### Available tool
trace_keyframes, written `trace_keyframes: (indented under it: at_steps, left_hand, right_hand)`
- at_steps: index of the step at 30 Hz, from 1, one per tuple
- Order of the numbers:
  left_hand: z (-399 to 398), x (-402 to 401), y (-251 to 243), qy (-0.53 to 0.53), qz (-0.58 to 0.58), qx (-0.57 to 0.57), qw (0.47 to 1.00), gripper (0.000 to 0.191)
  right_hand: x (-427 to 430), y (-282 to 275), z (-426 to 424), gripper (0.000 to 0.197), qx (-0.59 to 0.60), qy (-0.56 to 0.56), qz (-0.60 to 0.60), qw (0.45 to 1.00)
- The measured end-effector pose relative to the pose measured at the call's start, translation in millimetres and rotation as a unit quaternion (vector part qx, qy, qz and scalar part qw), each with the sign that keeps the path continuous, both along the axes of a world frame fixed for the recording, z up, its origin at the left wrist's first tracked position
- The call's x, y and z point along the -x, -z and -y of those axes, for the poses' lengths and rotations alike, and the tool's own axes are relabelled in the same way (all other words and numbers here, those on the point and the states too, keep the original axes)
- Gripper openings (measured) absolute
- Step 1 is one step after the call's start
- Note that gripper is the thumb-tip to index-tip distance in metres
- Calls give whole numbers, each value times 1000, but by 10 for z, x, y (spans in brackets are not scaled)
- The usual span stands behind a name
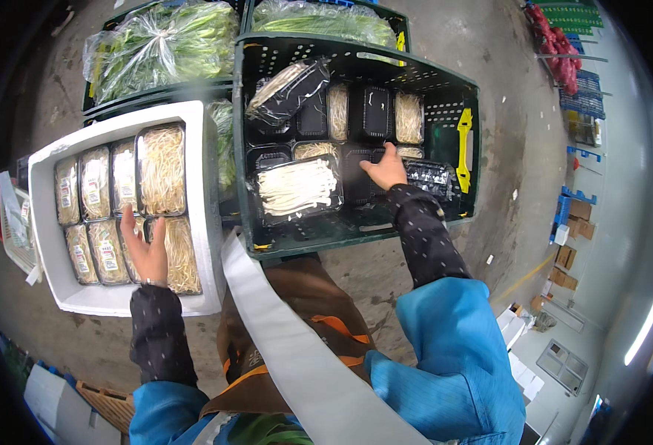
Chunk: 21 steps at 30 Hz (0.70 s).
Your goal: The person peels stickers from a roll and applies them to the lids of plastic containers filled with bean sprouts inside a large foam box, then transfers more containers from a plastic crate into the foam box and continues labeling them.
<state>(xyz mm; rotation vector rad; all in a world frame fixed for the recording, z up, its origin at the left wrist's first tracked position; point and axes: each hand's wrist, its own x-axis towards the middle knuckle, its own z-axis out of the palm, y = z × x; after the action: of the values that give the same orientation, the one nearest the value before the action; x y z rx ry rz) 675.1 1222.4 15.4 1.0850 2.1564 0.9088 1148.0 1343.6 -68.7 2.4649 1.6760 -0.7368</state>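
My left hand hovers with spread fingers over the packed bean sprout trays in a white foam box; several of these film-wrapped trays bear labels. My right hand reaches into a dark green plastic crate, fingers apart, over black trays lying there. Left of it, a film-wrapped tray of white enoki-like mushrooms lies on other packs. A tilted wrapped tray rests at the crate's far left corner. More sprout trays stand along its far side.
Crates of bagged leafy greens stand beyond the foam box and green crate. A long white strip runs from near the foam box across my brown apron. Cardboard boxes lie along the right wall, and a wooden pallet is at lower left.
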Motion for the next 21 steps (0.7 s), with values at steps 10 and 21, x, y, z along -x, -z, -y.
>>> trace_keyframes:
  at_steps: [10,21]
  left_hand:
    - [-510,-1822,-643,135,369,29,919,42]
    - [-803,-2736,18,48,837,169,519,62]
  right_hand:
    - [-262,177,-3,84,89,-16,-56,994]
    - [-785,-465,-622,92,64,142,-644,749]
